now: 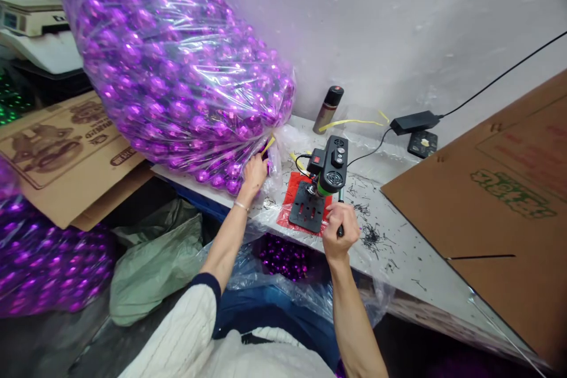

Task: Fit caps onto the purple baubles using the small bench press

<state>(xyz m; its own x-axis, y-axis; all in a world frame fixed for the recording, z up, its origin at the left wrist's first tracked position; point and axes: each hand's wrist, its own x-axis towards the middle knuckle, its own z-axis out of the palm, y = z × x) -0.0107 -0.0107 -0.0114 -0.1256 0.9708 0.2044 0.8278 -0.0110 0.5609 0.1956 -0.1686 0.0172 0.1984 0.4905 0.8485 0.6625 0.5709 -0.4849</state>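
A large clear plastic bag (186, 59) full of shiny purple balls leans over the worktable. At its gathered mouth, beside a yellow strip (268, 144), is my left hand (256, 174). Its fingers are curled against the purple balls, and what they hold is hidden. My right hand (342, 225) is wrapped round the black-tipped lever handle (340, 231) of a small black machine (335, 159). The machine has round vents, a green ring and a slotted base plate (305, 207). Under the plate lies a red sheet (287, 196).
Small black bits (371, 236) litter the white tabletop (405, 257). Behind the machine stand a spray can (328, 109) and a corded power adapter (415, 122). Cardboard (491, 201) bounds the right side, and a carton (66, 153) sits left. Purple balls (286, 257) lie below the table edge.
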